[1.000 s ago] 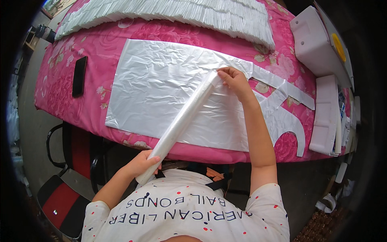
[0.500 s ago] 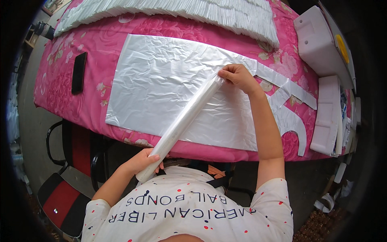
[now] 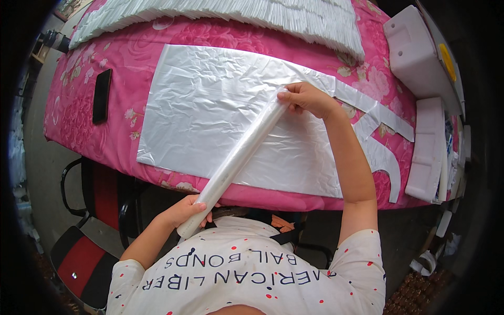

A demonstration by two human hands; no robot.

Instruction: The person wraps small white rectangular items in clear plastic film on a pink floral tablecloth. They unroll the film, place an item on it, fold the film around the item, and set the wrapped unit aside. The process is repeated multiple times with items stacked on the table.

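A long, narrow folded white plastic bag (image 3: pixel 236 156) runs slantwise from near my body to the middle of the table. My left hand (image 3: pixel 185 211) is closed around its near end, with the thumb on top. At the far end, my right hand (image 3: pixel 308 100) pinches the plastic between thumb and fingers. Beneath it a wrinkled white plastic carrier bag (image 3: pixel 184 105) lies spread flat, its handle straps pointing right. Whether it is one bag or a stack, I cannot tell.
Rows of folded white plastic bags (image 3: pixel 236 14) line the table's far side. A black phone (image 3: pixel 102 96) lies at the left on the pink floral tablecloth (image 3: pixel 126 68). White foam boxes (image 3: pixel 412 44) stand at the right. Red-and-black chairs (image 3: pixel 79 260) are below left.
My right hand has shifted slightly left at the far end of the folded bag, and its fingers have curled differently. My left hand keeps its hold, nearly still.
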